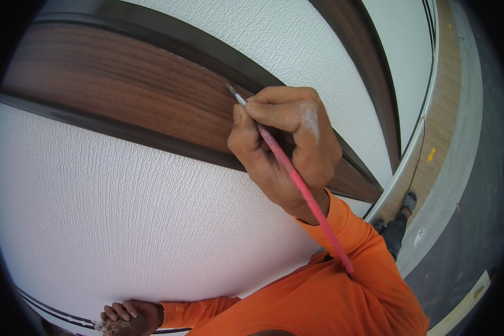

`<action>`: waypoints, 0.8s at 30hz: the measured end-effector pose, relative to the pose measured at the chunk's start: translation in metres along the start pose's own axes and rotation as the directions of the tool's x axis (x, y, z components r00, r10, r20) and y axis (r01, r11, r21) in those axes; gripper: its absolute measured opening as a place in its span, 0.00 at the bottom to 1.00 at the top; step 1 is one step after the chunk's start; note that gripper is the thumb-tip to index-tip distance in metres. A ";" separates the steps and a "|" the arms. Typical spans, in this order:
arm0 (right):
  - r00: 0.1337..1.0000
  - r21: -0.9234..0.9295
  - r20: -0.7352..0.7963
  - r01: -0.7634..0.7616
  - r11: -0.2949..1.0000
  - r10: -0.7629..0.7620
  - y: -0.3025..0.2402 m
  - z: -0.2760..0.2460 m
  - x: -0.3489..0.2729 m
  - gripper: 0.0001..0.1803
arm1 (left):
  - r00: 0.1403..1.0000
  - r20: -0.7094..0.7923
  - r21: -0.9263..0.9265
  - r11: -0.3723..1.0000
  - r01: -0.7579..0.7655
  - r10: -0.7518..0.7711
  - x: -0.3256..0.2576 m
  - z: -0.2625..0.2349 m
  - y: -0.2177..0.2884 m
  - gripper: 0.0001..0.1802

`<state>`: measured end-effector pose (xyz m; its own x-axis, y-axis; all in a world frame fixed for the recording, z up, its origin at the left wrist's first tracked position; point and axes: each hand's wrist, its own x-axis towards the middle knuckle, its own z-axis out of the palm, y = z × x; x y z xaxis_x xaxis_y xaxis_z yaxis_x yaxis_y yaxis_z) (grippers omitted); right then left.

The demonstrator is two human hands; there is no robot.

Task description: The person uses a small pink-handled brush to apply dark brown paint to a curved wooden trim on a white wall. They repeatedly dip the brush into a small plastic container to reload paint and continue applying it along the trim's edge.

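Note:
My right hand pinches a thin paintbrush with a long pink-red handle and a pale metal collar. The small brush tip points up and left, at the brown wood-grain panel strip close to its dark upper edging. I cannot tell whether the bristles touch the surface. White smears mark the back of this hand. At the lower left my left hand has its fingers curled beside the white wall; a mottled pale and brown thing shows under them, too unclear to name.
White textured wall panels lie on both sides of the brown strip. A second dark brown strip runs at the upper right. Along the wall's foot is a wood-look floor band with a yellow arrow sticker; my shoe and a thin cable are there.

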<state>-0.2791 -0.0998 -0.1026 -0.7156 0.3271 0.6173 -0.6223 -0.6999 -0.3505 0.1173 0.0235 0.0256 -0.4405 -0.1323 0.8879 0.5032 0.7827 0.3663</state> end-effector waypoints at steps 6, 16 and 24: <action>0.996 -0.012 0.038 -0.084 0.996 0.085 -0.010 -0.007 0.001 0.13 | 0.999 -0.035 -0.002 1.000 -0.005 0.005 -0.002 0.004 0.000 0.38; 1.000 0.020 0.003 0.024 1.000 -0.024 -0.001 -0.003 -0.004 0.12 | 1.000 0.010 0.003 1.000 0.021 -0.021 -0.001 0.003 0.005 0.36; 1.000 -0.005 -0.003 0.016 1.000 -0.016 0.001 -0.006 -0.005 0.12 | 1.000 0.004 0.017 1.000 0.016 -0.016 -0.001 0.000 0.005 0.36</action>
<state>-0.2786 -0.0983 -0.1103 -0.7065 0.3404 0.6205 -0.6353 -0.6914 -0.3440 0.1197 0.0276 0.0265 -0.4513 -0.1421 0.8810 0.4835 0.7908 0.3752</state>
